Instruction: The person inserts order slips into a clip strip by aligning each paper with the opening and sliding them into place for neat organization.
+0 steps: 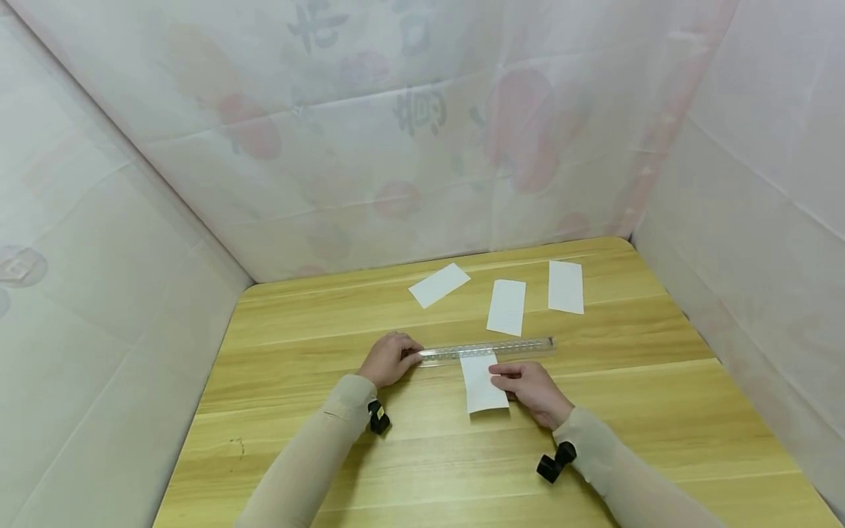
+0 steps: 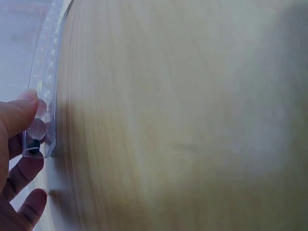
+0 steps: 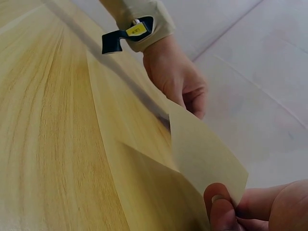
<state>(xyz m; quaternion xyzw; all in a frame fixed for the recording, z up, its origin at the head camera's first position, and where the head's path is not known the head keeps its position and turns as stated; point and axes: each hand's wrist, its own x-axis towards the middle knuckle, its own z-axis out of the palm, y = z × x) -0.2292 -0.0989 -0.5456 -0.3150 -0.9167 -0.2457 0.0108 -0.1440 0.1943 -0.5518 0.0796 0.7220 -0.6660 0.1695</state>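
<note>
A long clear plastic strip (image 1: 488, 350) with a row of round shapes along it lies crosswise over the table. My left hand (image 1: 389, 359) grips its left end, and in the left wrist view the thumb (image 2: 21, 113) presses on the strip's end. Near the strip's middle, a small white paper slip (image 1: 480, 389) overlaps its front edge and hangs toward me. My right hand (image 1: 533, 390) pinches the slip's right edge between thumb and fingers. In the right wrist view the paper (image 3: 202, 149) bends up off the wood, with its shadow below.
Three more white slips lie behind the strip: a slanted one (image 1: 439, 285), a middle one (image 1: 507, 307) and a right one (image 1: 566, 287). Fabric walls (image 1: 396, 147) stand at the wooden table's (image 1: 284, 455) back and both sides. Each wrist wears a black mount (image 1: 557, 462).
</note>
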